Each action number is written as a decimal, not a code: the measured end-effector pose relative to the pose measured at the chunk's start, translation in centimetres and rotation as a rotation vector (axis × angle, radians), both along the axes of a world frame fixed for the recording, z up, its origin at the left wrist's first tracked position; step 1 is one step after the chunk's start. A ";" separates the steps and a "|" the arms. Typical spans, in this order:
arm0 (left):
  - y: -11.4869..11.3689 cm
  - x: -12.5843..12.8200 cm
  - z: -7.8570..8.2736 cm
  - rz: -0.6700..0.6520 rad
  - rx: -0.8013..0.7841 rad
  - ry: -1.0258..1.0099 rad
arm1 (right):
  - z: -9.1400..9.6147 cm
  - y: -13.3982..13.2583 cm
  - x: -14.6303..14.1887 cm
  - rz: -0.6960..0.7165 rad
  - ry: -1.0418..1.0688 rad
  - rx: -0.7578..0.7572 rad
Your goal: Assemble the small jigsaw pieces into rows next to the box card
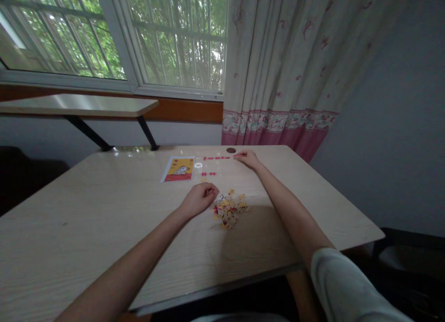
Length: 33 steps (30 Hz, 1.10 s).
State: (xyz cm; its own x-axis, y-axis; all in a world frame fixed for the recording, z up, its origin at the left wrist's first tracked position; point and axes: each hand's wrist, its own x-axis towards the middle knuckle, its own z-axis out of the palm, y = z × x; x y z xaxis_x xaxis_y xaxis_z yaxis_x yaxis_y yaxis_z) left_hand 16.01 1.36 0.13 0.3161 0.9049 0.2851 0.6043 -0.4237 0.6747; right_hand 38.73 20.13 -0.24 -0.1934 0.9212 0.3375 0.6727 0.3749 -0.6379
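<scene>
At the right end of a row of red jigsaw puzzle pieces (217, 158), my right hand (247, 158) pinches a red puzzle piece (238, 156) close to the tabletop. My left hand (200, 199) rests beside a loose pile of puzzle pieces (229, 210), its fingers curled together; whether anything is in them is hidden. The pile is mostly yellow, pale and some red. A shorter group of red pieces (208, 174) lies below the row. Left of these is a picture sheet (180, 169) showing a white animal on yellow and red.
The pale wooden table (104, 220) has a dark round cable hole (231, 150) at its back edge. A small white ring-shaped object (198, 165) lies by the sheet. A raised shelf (79, 104) on black legs stands at back left. Curtains (278, 80) hang behind; a dark chair (410, 257) is at right.
</scene>
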 end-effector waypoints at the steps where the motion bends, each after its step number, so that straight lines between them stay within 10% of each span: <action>1: 0.0 0.0 0.0 -0.001 -0.001 0.000 | -0.2 0.4 -0.2 -0.013 -0.011 -0.010; 33: 0.2 0.0 -0.6 0.013 -0.044 -0.041 | -1.0 0.8 -1.3 -0.002 -0.314 0.170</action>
